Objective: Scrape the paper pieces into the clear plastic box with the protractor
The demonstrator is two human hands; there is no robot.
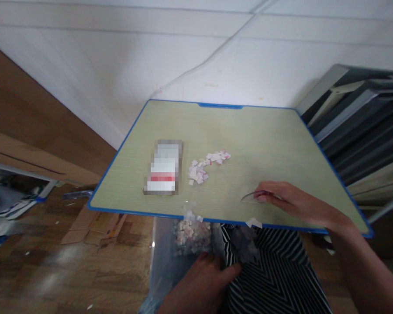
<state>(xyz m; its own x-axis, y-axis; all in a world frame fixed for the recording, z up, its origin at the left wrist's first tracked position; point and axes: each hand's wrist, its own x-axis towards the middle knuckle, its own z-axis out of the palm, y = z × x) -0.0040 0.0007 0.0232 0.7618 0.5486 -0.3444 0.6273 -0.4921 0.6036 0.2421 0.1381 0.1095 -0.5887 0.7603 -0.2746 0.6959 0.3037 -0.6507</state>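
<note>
My right hand (278, 198) is closed in a pinch around slim tweezers (263, 193) with a thin curved tip, held low over the right part of the board. To its left, a loose pile of small white and pinkish paper scraps (199, 172) lies on the pale green board (249, 131). Below the front edge, my left hand (205, 281) has its fingers curled beside a clear plastic bag (193, 237) full of small pale pieces; what they grip is hidden. One white scrap (253, 223) rests at the board's front edge.
A phone-shaped blurred object (163, 168) lies left of the scraps. Dark flat panels (363, 109) lean at the right, beside a white wall (124, 61). Brown cardboard (36, 113) stands at the left. Striped cloth (275, 266) covers my lap.
</note>
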